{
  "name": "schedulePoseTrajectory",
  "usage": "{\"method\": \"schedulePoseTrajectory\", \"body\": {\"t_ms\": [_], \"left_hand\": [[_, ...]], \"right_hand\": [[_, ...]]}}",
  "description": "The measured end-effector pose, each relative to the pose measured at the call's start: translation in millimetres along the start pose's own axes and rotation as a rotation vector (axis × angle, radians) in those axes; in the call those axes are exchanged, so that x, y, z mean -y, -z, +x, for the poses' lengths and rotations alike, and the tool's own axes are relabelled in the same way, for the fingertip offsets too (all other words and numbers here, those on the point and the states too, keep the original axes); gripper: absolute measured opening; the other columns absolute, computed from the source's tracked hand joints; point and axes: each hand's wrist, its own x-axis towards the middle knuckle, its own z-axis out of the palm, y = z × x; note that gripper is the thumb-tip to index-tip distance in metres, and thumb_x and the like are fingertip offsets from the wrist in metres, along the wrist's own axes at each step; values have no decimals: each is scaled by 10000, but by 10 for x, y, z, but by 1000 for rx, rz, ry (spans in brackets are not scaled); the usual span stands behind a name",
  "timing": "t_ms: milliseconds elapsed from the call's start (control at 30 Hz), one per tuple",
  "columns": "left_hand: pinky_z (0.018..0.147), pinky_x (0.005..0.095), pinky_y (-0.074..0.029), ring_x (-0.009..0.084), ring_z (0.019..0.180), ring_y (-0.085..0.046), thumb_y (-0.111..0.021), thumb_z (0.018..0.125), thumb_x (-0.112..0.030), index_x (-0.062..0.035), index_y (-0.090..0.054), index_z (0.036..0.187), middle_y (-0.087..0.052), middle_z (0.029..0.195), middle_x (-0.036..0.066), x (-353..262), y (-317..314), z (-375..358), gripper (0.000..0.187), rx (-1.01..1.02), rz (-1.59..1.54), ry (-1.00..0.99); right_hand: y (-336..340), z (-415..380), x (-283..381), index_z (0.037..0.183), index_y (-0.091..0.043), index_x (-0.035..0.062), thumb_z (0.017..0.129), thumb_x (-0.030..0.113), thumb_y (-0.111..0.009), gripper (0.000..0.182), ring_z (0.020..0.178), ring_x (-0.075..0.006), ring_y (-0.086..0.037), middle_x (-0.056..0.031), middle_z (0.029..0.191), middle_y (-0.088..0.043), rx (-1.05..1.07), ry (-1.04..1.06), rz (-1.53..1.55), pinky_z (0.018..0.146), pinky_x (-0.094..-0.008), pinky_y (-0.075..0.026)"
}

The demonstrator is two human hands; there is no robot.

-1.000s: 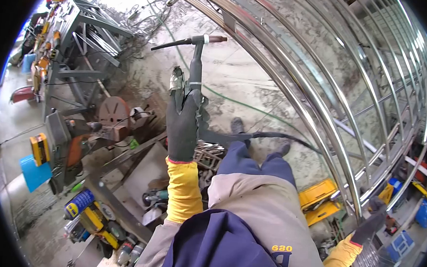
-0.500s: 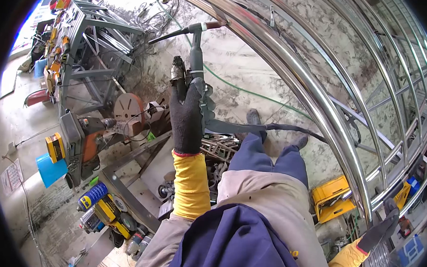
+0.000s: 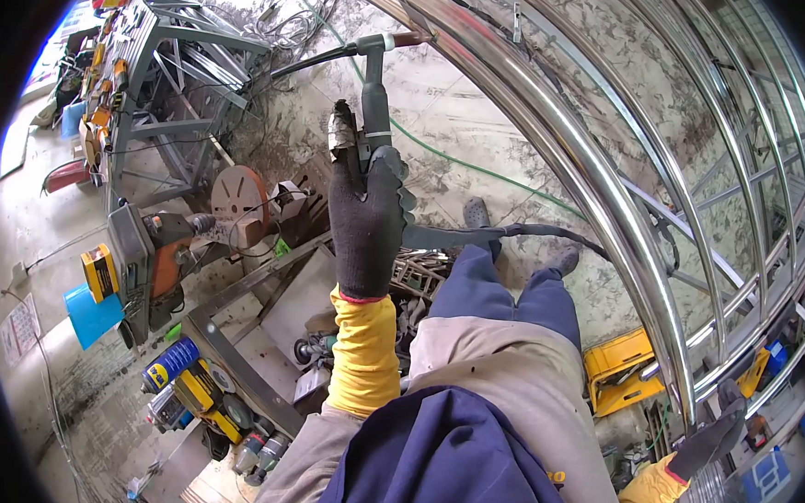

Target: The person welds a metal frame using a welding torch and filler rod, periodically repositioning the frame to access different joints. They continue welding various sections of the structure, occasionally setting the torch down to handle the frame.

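My left hand (image 3: 368, 217), in a dark knit glove with tape wrapped round one finger, is closed round the handle of a TIG welding torch (image 3: 374, 79). The torch's reddish nozzle points right, its tip right at the polished metal tubes of a curved railing (image 3: 556, 159). From the grip, a dark cable (image 3: 458, 239) runs right, past my feet and towards the railing. Low on the right, my right hand (image 3: 714, 429), also gloved, lies with fingers stretched out along the railing's lower end. Yellow sleeves cover both forearms.
Left of me stand a metal rack (image 3: 181, 30) of tools and bars, and a drill-like machine (image 3: 148, 264) beside a reddish disc (image 3: 240, 200). A blue spray can (image 3: 173, 362) and power tools lie below. A yellow crate (image 3: 624, 371) sits under the railing; a green hose (image 3: 472, 171) crosses the floor.
My left hand has shifted slightly right in view, its grip on the torch kept. The nozzle stays beside the railing. My right hand sits slightly lower and further left in view.
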Motion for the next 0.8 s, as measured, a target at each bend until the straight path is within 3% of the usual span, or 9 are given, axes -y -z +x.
{"method": "schedulePoseTrajectory", "body": {"t_ms": [133,200,367,600,667,800], "left_hand": [[570,271,-466,69,666,-537,-579,1081,-139,-54,-458,1596,-628,895,19,46,-14,-8,535,15,34,38],[569,269,-472,62,661,-532,-567,1085,-128,-77,-392,1654,-614,889,10,36,-30,8,597,-3,79,-54],[561,269,-470,70,649,-536,-585,1090,-130,-121,-337,1690,-618,884,3,-75,-59,-19,650,34,-101,17],[551,272,-466,82,636,-557,-597,1078,-152,-78,-444,1589,-630,843,8,-75,35,11,538,29,-7,42],[643,307,-492,118,741,-600,-596,1090,-167,-31,-592,1417,-667,939,61,-116,41,-7,354,25,46,12],[644,306,-487,116,740,-595,-611,1095,-182,-16,-621,1357,-660,931,55,-3,57,22,310,16,77,2]], "right_hand": [[-6,18,16,1281,-677,-111,1148,334,-398,541,1151,-288,-722,-209,1233,-739,13,17,-3,1067,-428,-533],[18,35,-25,1270,-683,-106,1148,337,-398,541,1146,-284,-722,-206,1225,-741,17,23,-5,1064,-425,-533],[110,78,-95,1373,-633,-115,1130,353,-443,561,1166,-306,-707,-220,1292,-718,70,36,-116,1075,-427,-527],[-3,-9,-58,1316,-673,-107,1158,345,-401,551,1157,-280,-719,-204,1248,-743,-78,39,-9,1069,-422,-532],[-8,-3,18,1316,-671,-106,1156,372,-410,568,1149,-277,-720,-200,1237,-742,-10,-18,10,1059,-422,-535],[-34,1,78,1300,-676,-105,1154,390,-414,578,1132,-274,-722,-197,1218,-742,-31,-7,-15,1048,-423,-538]]}}
